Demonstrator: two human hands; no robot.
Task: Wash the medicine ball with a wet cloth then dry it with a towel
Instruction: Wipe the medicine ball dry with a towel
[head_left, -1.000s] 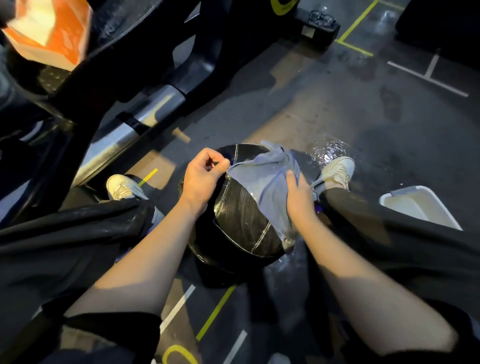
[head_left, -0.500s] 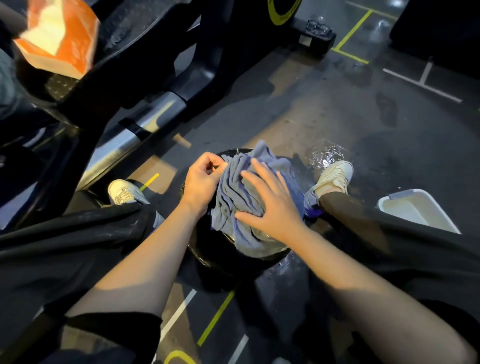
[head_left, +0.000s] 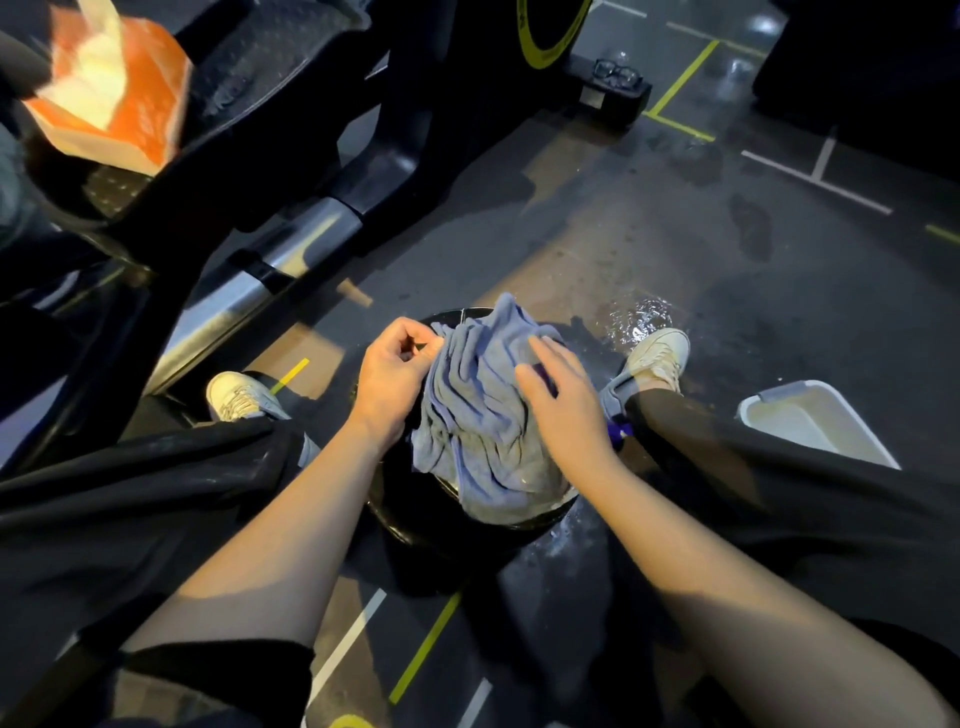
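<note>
A black medicine ball (head_left: 415, 512) rests on the floor between my feet, mostly covered by a crumpled blue-grey cloth (head_left: 478, 415). My left hand (head_left: 392, 376) sits at the ball's upper left, its fingers pinched on the cloth's edge. My right hand (head_left: 563, 402) lies flat on the cloth's right side with fingers spread, pressing it onto the ball. The top and right of the ball are hidden under the cloth.
A white basin (head_left: 815, 423) stands at the right by my right leg. A puddle (head_left: 639, 317) shines on the floor beyond my right shoe (head_left: 657, 356). A black exercise machine (head_left: 291, 171) fills the upper left, with an orange-and-white tissue box (head_left: 111, 101) on it. Glasses (head_left: 615, 73) lie on its base.
The cloth, stretched between both hands a second ago, now lies bunched over the ball. My right hand let go of its edge and flattened on top, sliding slightly right.
</note>
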